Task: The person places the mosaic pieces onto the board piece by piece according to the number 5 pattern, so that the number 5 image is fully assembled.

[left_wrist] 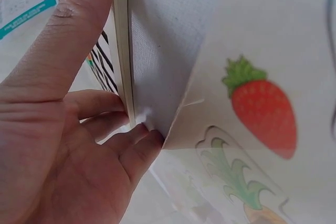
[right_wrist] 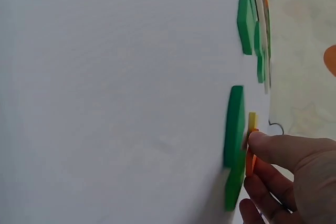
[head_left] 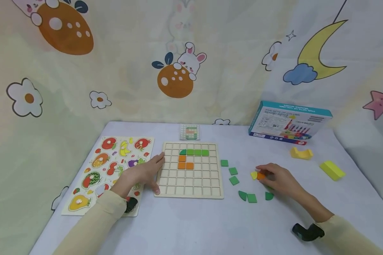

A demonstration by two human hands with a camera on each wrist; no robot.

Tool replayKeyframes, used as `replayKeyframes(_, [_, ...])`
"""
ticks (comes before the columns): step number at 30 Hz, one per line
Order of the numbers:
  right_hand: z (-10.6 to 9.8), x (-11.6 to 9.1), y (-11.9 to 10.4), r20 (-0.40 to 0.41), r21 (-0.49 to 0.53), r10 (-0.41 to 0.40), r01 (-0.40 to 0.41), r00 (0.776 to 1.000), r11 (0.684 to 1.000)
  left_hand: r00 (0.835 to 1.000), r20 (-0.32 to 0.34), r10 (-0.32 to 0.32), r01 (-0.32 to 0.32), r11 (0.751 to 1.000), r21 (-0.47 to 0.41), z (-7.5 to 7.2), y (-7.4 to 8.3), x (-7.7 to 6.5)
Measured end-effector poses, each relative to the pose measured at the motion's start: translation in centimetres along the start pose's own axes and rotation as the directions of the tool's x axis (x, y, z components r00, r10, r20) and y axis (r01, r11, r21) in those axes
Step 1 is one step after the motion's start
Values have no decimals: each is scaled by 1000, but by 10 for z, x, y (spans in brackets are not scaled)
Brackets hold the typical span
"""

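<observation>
My left hand [head_left: 143, 174] rests along the left edge of a wooden grid board [head_left: 191, 193], fingers and thumb spread and touching its rim. On the board lie a row of green tiles [head_left: 198, 152], with a rounded one at its left end, and several orange tiles [head_left: 182, 165] below. Off to the right, my right hand [head_left: 281, 180] pinches an orange tile [right_wrist: 250, 162] between thumb and fingers, low over the cloth. A yellow tile [head_left: 253, 175] is right beside it. Loose green pieces [head_left: 251, 198], some square and some rounded, lie between the board and this hand.
A fruit puzzle board [head_left: 95, 193] lies left of the grid, partly under my left forearm. Behind the grid is a small pattern card [head_left: 189, 132]. A toy box [head_left: 288, 122], a yellow arch block [head_left: 301, 153] and a yellow-green block [head_left: 332, 170] occupy the right side.
</observation>
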State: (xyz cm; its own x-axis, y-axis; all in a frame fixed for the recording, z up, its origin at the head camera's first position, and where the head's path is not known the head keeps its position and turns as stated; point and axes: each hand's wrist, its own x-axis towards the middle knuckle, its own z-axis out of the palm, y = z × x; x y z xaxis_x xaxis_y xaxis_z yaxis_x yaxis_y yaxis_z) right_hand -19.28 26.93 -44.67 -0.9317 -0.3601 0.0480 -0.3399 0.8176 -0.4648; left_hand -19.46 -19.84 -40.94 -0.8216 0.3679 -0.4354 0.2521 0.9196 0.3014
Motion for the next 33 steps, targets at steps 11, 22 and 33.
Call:
replayKeyframes(11, [27, 60, -75, 37, 99, -84, 79, 996, 992, 1000, -5, 4, -4, 1000, -8, 0, 1, 0])
replayKeyframes(22, [72, 101, -138, 93, 84, -285, 278, 954, 957, 1000, -12, 0, 0, 999, -35, 3, 3, 1])
replayKeyframes(33, [82, 108, -148, 88, 56, -243, 239, 966, 969, 1000, -14, 4, -4, 1000, -7, 0, 3, 0])
